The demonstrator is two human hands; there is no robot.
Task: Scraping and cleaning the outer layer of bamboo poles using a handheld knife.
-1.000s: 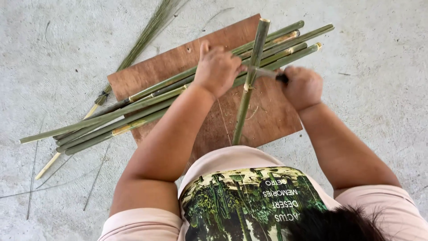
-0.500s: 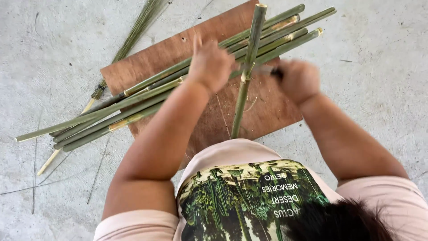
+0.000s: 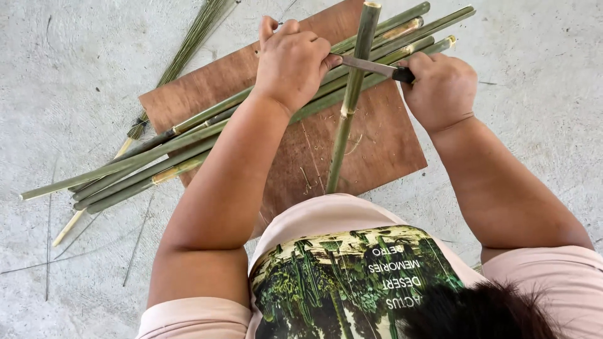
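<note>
Bright, even daylight, soft faint shadows, sharp focus throughout, no glare or blur.

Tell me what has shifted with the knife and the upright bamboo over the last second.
Little has. The upright bamboo stalk leans a bit less. The left hand stays pressed on the knife blade and the right hand keeps the handle. The bamboo pile and wooden board lie as before.

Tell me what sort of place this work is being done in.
Probably an informal floor-level bamboo craft spot, maybe outdoors: a bare concrete floor, a plywood board as work surface, a pile of green bamboo stalks, and thin split strips alongside.
</note>
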